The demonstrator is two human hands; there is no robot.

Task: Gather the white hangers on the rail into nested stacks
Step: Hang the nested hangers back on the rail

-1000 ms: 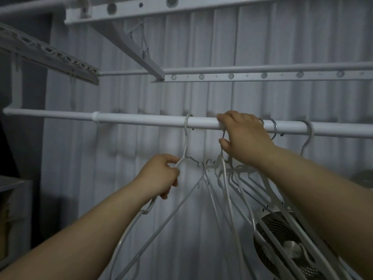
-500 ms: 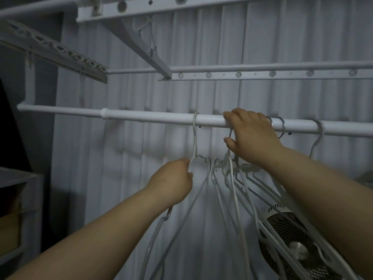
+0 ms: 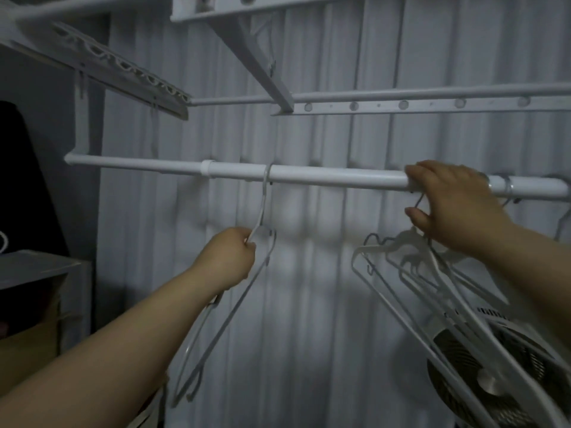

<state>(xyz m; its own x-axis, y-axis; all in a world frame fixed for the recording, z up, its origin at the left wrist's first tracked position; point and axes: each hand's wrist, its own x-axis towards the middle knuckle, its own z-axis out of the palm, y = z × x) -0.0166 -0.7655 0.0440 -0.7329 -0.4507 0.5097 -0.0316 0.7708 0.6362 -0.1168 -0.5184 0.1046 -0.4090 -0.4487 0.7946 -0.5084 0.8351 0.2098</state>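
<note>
A white rail runs across the middle of the view. One white hanger hangs alone by its hook left of centre, and my left hand is shut on its neck just below the hook. At the right a bunch of several white hangers hangs close together. My right hand rests over the rail on top of their hooks, with fingers curled around them. One more hook sits on the rail just right of that hand.
A round fan stands low at the right behind the hanger bunch. A second rail and a perforated bar run above. A slanted rack is upper left, and a shelf with a box at the left. Pleated curtain behind.
My left hand has slid the single hanger to the left along the rail, away from the bunch. My right hand has stayed on the bunch's hooks. The view has shifted.
</note>
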